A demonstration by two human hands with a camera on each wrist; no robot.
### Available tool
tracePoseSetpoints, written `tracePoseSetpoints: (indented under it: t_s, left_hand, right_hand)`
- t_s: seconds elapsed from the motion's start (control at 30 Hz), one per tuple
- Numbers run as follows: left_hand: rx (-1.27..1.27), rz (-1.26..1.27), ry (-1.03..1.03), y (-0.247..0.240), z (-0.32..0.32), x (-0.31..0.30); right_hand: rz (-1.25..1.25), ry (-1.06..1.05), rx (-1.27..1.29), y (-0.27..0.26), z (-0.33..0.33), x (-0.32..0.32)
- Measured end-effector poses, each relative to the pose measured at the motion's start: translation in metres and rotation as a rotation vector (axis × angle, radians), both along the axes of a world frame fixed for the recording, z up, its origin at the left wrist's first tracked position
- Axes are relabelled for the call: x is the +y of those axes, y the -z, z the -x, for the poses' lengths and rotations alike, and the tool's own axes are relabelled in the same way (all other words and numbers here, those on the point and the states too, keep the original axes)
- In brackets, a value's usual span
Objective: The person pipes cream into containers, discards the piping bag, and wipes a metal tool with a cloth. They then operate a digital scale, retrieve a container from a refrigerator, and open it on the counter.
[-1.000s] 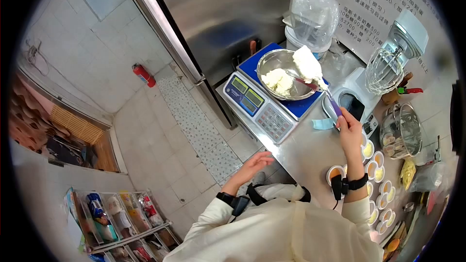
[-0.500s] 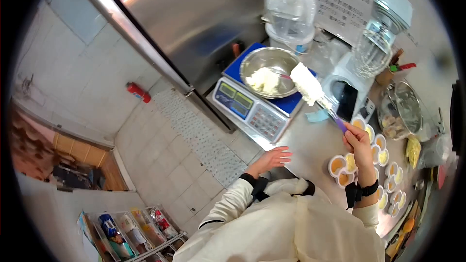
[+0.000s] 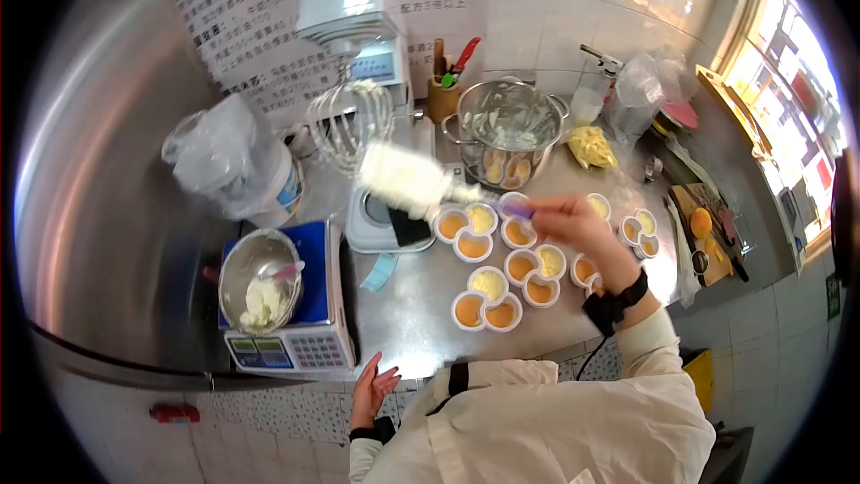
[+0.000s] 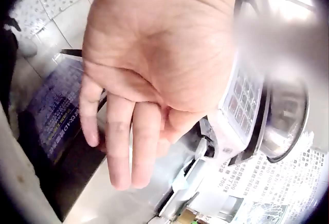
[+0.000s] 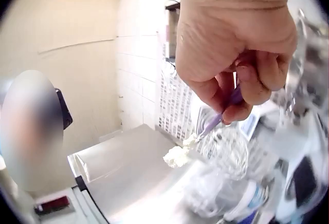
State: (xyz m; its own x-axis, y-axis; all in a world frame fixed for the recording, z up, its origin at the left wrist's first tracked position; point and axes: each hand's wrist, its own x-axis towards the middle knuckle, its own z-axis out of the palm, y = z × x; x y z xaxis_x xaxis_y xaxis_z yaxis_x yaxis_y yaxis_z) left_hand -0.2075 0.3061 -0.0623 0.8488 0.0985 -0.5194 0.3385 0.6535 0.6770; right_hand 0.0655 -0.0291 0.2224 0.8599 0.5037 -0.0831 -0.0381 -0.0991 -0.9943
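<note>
My right hand (image 3: 573, 226) grips the purple handle (image 3: 513, 208) of a spatula, its blade loaded with a thick lump of white cream (image 3: 403, 181). In the head view the lump overlaps the mixer's base, and the hand is above the small cups. In the right wrist view the fingers curl round the purple handle (image 5: 212, 123). My left hand (image 3: 372, 392) holds nothing, palm up with fingers loosely extended, near the counter's front edge. Left of it a steel bowl (image 3: 269, 248) with white cream (image 3: 265, 303) and a pinkish utensil (image 3: 291, 271) sits on a scale (image 3: 313, 350).
Joined white cups (image 3: 500, 315) with orange and yellow fillings stand across the counter. Behind them are a stand mixer (image 3: 345, 13) with a creamy whisk (image 3: 352, 125), a steel pot (image 3: 511, 116) and a yellow bag (image 3: 591, 148). A bagged white bucket (image 3: 285, 193) stands behind the scale.
The view has swung to the right. My right hand has carried the cream-loaded spatula away from the bowl, rightward over the counter. The left hand stays free near the counter's front edge.
</note>
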Motion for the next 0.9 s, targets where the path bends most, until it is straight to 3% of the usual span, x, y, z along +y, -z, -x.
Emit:
tracePoseSetpoints:
  t_s: [0.07,0.2,0.23,0.3,0.33,0.4,0.43,0.5,0.53,0.6,0.73,0.9]
  left_hand:
    - [0.031,-0.02,-0.009,-0.003,-0.001,-0.001]
    - [0.037,0.022,-0.017,0.0,0.0,0.002]
    - [0.035,0.012,-0.006,0.003,0.001,0.003]
    - [0.058,0.051,-0.024,0.005,0.002,0.005]
    - [0.081,0.046,-0.057,0.01,0.002,0.006]
    - [0.133,0.019,-0.083,0.008,0.002,0.004]
    - [0.149,0.001,-0.109,0.01,0.002,0.003]
    - [0.177,-0.005,-0.122,0.011,0.002,0.002]
    - [0.202,-0.006,-0.137,0.011,0.003,0.003]
    - [0.214,0.027,-0.155,0.014,0.005,0.005]
    - [0.249,0.137,-0.206,0.043,0.017,0.018]
    - [0.285,0.131,-0.197,0.028,0.013,0.017]
  right_hand:
    - [0.134,0.157,-0.279,-0.034,-0.022,-0.02]
    - [0.726,0.395,-0.723,-0.052,-0.108,-0.052]
    - [0.721,0.409,-0.72,-0.052,-0.124,-0.053]
    - [1.044,0.439,-0.903,-0.039,-0.158,-0.051]
    - [1.038,0.453,-0.895,-0.031,-0.173,-0.048]
    - [1.426,0.283,-0.869,-0.014,-0.201,-0.038]
    - [1.42,0.286,-0.862,-0.006,-0.211,-0.033]
    - [1.561,0.041,-0.897,0.01,-0.228,-0.022]
    - [1.553,0.037,-0.888,0.018,-0.235,-0.018]
    - [1.577,-0.192,-1.017,0.029,-0.247,-0.008]
    - [1.495,-0.224,-0.91,0.034,-0.259,0.005]
    - [1.233,-0.075,-0.729,0.04,-0.263,0.004]
